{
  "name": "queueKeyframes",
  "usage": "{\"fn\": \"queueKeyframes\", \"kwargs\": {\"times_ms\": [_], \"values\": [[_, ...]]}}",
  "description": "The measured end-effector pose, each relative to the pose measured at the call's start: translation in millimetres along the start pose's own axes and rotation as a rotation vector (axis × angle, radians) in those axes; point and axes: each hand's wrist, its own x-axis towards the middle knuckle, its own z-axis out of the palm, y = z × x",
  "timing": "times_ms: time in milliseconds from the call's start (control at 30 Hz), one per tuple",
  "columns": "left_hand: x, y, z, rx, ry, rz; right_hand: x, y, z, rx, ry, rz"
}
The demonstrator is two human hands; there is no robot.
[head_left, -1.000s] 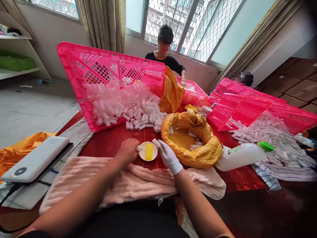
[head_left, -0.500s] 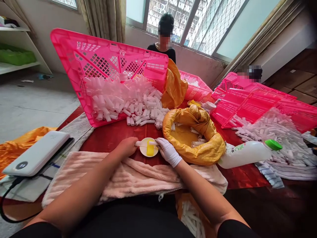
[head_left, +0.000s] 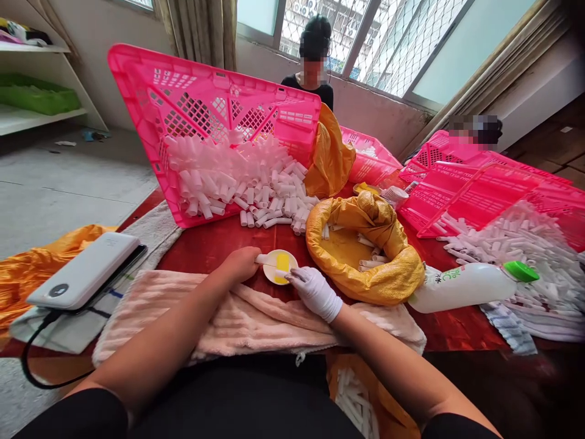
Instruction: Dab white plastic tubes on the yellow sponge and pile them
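A small round white dish (head_left: 272, 277) with a yellow pad (head_left: 282, 263) in it lies on the red table cover. At the dish's left edge, my bare left hand (head_left: 244, 264) is closed round a white tube (head_left: 262, 259). My right hand (head_left: 315, 292), in a white glove, has its fingers pinched on a small white tube (head_left: 282, 277) at the lower edge of the yellow pad. Just right of the gloved hand sits a rolled-down yellow sack (head_left: 365, 283) with a few white tubes inside.
Pink baskets (head_left: 205, 79) spill piles of white tubes (head_left: 274, 189) behind and at right. A bottle (head_left: 470, 286) lies beside the sack. A power bank (head_left: 86, 268) is at left, a pink towel (head_left: 183, 311) in front. A person (head_left: 315, 79) is beyond the baskets.
The camera view has shifted, so the scene sits slightly right. My right hand and its tube have moved down over the yellow pad, towards the dish's near side. My left hand still grips its tube.
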Motion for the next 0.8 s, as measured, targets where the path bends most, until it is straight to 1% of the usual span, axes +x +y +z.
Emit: {"fn": "queueKeyframes", "kwargs": {"times_ms": [67,100,133,167,200,267,300,333,367,433,500,533,567,667,700,733,800], "values": [[0.7,0.9,-1.1,-0.008,-0.017,-0.010,0.1,-6.1,-1.3,0.091,-0.007,-0.121],[0.8,1.4,-1.6,-0.014,-0.026,-0.019,1.1,-8.8,-1.6,0.173,0.000,-0.148],[0.6,2.0,-2.0,-0.017,-0.029,-0.025,2.9,-11.1,-1.3,0.265,0.029,-0.130],[0.1,2.7,-2.4,-0.013,-0.021,-0.026,5.5,-12.9,-0.3,0.363,0.093,-0.060],[-0.9,3.4,-2.6,0.001,0.002,-0.019,8.9,-14.1,1.6,0.469,0.190,0.056],[-4.0,5.5,-2.9,0.056,0.082,0.012,17.8,-14.9,6.6,0.714,0.421,0.354],[-6.1,6.8,-3.1,0.086,0.121,0.030,23.0,-14.8,9.0,0.844,0.515,0.498],[-8.3,8.4,-3.4,0.111,0.151,0.046,28.3,-14.5,10.7,0.962,0.577,0.623],[-10.5,10.3,-3.7,0.127,0.165,0.059,33.6,-14.4,11.3,1.059,0.608,0.716],[-15.2,15.0,-4.6,0.144,0.157,0.081,43.1,-15.0,9.0,1.162,0.627,0.823],[-19.7,20.9,-5.3,0.163,0.137,0.104,50.1,-17.1,3.1,1.183,0.631,0.846],[-21.8,24.3,-5.5,0.177,0.130,0.116,52.5,-18.4,-0.3,1.183,0.604,0.849],[-23.9,27.9,-5.5,0.191,0.126,0.131,54.2,-19.8,-3.3,1.177,0.547,0.856],[-28.7,39.5,-5.1,0.216,0.113,0.170,55.2,-22.7,-7.4,1.111,0.303,0.918],[-29.7,43.3,-5.2,0.213,0.096,0.167,54.4,-23.5,-6.9,1.073,0.261,0.939],[-30.4,46.8,-5.7,0.199,0.070,0.154,53.2,-24.5,-5.8,1.034,0.252,0.952],[-31.5,52.4,-7.9,0.109,-0.019,0.137,50.2,-27.7,-3.6,0.967,0.299,0.926]]}}
